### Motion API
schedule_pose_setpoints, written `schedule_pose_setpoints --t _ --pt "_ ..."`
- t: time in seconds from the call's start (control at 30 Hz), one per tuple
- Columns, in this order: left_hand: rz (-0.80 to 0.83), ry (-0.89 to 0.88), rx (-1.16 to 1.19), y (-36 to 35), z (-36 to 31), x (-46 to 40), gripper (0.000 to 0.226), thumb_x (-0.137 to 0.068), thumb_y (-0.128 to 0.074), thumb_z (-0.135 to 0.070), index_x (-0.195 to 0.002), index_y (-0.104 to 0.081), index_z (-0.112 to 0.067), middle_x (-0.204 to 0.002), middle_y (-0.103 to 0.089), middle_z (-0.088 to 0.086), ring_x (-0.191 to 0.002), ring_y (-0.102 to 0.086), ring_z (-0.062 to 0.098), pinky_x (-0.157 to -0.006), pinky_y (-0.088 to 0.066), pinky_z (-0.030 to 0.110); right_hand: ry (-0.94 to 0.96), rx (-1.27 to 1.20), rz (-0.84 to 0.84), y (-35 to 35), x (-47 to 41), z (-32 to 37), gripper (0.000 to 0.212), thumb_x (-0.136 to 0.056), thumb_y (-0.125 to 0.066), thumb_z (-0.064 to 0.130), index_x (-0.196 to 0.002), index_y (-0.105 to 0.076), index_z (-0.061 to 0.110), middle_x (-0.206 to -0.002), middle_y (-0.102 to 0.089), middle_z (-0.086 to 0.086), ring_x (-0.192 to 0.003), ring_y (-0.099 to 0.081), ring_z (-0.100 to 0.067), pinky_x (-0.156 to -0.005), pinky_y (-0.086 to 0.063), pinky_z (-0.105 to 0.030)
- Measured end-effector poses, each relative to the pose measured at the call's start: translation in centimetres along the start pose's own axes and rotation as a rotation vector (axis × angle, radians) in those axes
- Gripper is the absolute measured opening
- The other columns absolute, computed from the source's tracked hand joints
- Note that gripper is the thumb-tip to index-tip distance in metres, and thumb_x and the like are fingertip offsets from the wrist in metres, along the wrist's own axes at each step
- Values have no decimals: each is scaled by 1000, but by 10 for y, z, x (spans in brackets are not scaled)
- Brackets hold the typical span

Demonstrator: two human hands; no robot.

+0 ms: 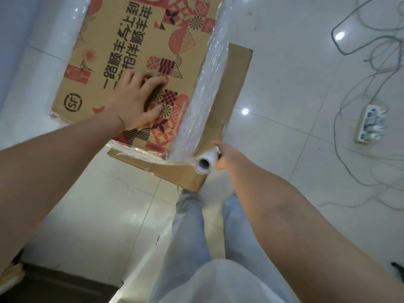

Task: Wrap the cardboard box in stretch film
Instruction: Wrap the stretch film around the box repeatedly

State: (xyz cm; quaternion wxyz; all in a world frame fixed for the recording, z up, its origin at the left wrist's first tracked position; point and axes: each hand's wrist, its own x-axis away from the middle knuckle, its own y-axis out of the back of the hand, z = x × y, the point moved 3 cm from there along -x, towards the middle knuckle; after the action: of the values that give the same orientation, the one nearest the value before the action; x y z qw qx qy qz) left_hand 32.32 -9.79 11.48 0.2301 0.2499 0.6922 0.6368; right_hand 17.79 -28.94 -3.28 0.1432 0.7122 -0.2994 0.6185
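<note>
— Pale trousers point(190, 226) fill the near middle of the view, with the person's two bare forearms reaching away from them over a glossy white tiled floor point(284, 88). What are the hands doing?

— The left hand point(136, 101) lies flat on the printed top of the cardboard box point(135, 51), fingers spread wide and straight, pressing down on the red and black pattern. The right hand point(223, 155) is curled round the far end of a stretch film roll point(205, 164), whose hollow white core faces the camera.

— And where is the box?

— It stands on the floor, filling the far left and middle of the view, its long side running away from the person. Its near right corner is just beside the roll.

— Is any film on it?

— Yes. A stretched sheet of film point(203, 88) runs from the roll along the right side of the box toward the far end, wrinkled and shiny. Film also shows along the near edge. Plain brown cardboard flaps point(235, 84) stick out below the film on the right and at the near corner.

— Anything else?

— A white power strip point(370, 124) lies on the floor at the right, well apart from the box, with grey cables point(358, 29) looping around it and off to the far right.
</note>
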Motion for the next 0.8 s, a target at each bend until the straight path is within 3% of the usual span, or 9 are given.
schedule_pose_setpoints --t 0.13,0.27,0.33,0.4,0.5,0.53,0.63,0.73,0.8 --pt "-54 191 9 -5 -18 -4 56 -86 -39 -50 -117 -51 -5 -114 -48 21 -105 -41 42 -92 -30 42 -14 89 -37 3 -4 10 36 -83 -67 6 -118 -54 9 -125 -58 -11 -116 -56 -27 -86 -50 -41" --pt "-67 205 7 -6 -17 -1 57 -87 -40 -48 -118 -51 -1 -119 -48 23 -108 -41 44 -96 -29 44 22 249 -125 12 -2 30 11 -92 -49 5 -102 -47 1 -87 -52 -16 -102 -57 -29 -70 -47 -42" --pt "-67 207 3 -8 -16 -3 59 -87 -39 -49 -118 -51 -1 -120 -48 24 -108 -41 44 -97 -29 44 -11 313 -122 14 -3 37 8 -94 -45 7 -94 -45 0 -82 -49 -12 -75 -53 -27 -51 -44 -38" --pt "-65 201 -2 -9 -17 -5 58 -88 -38 -50 -117 -51 -1 -119 -49 24 -107 -41 43 -96 -30 45 -9 344 -87 10 -4 37 13 -96 -44 13 -104 -49 4 -86 -52 -9 -70 -50 -24 -43 -39 -31" --pt "-68 172 2 -10 -16 -4 56 -90 -36 -48 -119 -48 -2 -121 -48 25 -110 -42 42 -99 -31 51 117 400 9 1 -16 37 33 -97 -45 11 -128 -52 2 -113 -55 -11 -97 -53 -21 -72 -48 -31" --pt "-69 164 13 -10 -15 -4 56 -90 -35 -48 -121 -47 -2 -123 -47 26 -113 -41 41 -102 -29 54 92 440 4 0 -17 38 27 -97 -46 10 -120 -56 0 -114 -56 -13 -103 -52 -21 -75 -47 -32" --pt "-42 169 45 -11 -13 -8 59 -89 -34 -49 -125 -45 -3 -128 -45 25 -119 -38 39 -105 -25 61 -50 492 -77 7 -13 52 14 -93 -55 11 -88 -51 -1 -87 -51 -15 -102 -51 -23 -61 -52 -37" --pt "-42 165 54 -12 -14 -7 58 -88 -36 -49 -124 -44 -4 -128 -46 24 -120 -37 36 -104 -26 62 -24 488 -136 17 -14 67 13 -90 -50 9 -90 -46 -3 -91 -49 -17 -103 -54 -28 -89 -51 -35" --pt "-42 167 64 -13 -12 -7 58 -87 -37 -48 -124 -45 -5 -128 -47 23 -121 -36 35 -105 -24 62 -12 478 -141 17 -19 71 17 -89 -43 10 -92 -44 -7 -93 -52 -19 -102 -58 -31 -94 -48 -36"
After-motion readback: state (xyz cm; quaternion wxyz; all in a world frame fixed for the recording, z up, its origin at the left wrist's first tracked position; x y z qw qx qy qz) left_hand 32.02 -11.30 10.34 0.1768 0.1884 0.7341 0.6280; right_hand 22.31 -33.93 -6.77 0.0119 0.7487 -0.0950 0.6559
